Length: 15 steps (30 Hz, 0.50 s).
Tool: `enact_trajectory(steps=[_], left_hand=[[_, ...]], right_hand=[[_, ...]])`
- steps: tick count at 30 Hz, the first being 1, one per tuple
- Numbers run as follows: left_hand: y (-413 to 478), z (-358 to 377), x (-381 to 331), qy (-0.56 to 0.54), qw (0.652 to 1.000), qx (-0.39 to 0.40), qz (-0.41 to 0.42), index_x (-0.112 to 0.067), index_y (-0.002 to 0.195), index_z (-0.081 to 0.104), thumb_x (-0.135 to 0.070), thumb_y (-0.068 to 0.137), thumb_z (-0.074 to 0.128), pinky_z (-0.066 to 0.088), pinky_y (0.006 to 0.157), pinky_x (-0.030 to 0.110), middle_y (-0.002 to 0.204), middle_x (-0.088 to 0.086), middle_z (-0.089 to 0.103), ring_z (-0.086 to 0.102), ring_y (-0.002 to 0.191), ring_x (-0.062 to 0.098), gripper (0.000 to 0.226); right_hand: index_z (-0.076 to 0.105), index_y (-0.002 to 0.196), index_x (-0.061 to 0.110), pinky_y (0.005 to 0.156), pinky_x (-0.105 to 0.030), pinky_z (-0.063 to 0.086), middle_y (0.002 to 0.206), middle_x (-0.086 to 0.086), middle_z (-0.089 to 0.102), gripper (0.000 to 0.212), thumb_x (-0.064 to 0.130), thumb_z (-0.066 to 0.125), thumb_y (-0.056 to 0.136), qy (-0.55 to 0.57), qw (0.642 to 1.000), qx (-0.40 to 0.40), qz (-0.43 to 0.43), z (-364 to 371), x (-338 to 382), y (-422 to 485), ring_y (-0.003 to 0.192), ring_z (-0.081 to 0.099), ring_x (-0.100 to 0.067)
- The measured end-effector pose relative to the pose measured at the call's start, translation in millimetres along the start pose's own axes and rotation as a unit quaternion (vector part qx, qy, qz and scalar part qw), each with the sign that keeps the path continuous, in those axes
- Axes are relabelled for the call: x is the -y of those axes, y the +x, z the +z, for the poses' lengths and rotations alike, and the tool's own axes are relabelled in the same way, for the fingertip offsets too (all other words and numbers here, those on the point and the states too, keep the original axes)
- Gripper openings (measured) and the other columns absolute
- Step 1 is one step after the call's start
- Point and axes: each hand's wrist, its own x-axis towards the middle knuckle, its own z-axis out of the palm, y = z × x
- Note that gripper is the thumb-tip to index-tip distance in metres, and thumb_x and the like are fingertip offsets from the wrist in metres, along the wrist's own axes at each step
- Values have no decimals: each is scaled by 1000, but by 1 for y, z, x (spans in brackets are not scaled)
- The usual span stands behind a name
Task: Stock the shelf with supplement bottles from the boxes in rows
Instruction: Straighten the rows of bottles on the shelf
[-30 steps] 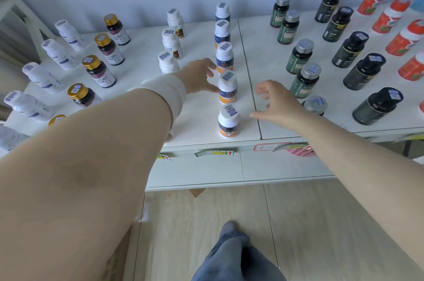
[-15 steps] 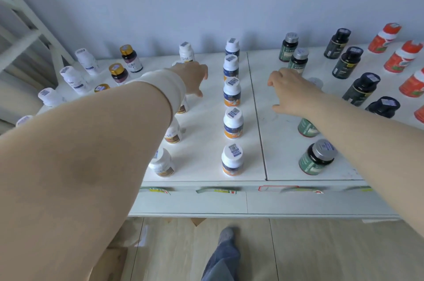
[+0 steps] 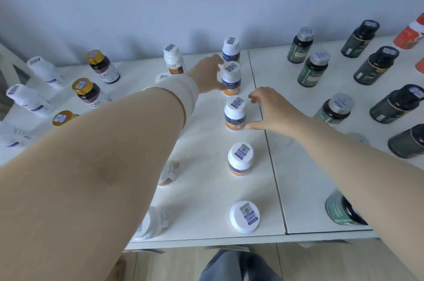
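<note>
On the white shelf [image 3: 202, 200], in the middle white-and-orange row, your left hand [image 3: 207, 76] clasps the second bottle [image 3: 231, 80] from the wall; your right hand [image 3: 273, 110] is spread loose, thumb tip touching the foot of the third bottle [image 3: 235, 117]. Every cap carries a code sticker; label print is too blurred to read. Bare board lies either side of the row, the seam [image 3: 269, 154] runs just right of it, and the nearest bottle [image 3: 245, 216] stands near the front edge.
</note>
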Motion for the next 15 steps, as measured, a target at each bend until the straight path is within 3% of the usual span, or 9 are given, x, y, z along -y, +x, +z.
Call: enact_trajectory(steps=[4,8,15], left_hand=[[17,11,1,-64,998,9,-10,-11,138,35,-27,78,74,39,103,35,134,7,49,49,122,24,74],[24,22,3,-91,996,-10,-4,-10,129,43,-20,77,74,42,97,34,127,6,55,52,115,24,61],[26,32,9,-166,984,-58,-16,-8,118,54,-13,75,75,45,88,27,118,7,62,59,108,22,49]], right_hand=[[47,120,13,86,-25,44,116,3,48,73,31,85,61,104,994,1,34,13,1,8,101,48,-9],[49,109,21,86,-27,50,115,4,57,59,24,85,62,176,984,0,34,25,2,11,99,57,-10],[49,98,22,64,-3,42,98,7,58,48,16,83,64,183,983,3,19,27,1,20,82,59,-10]])
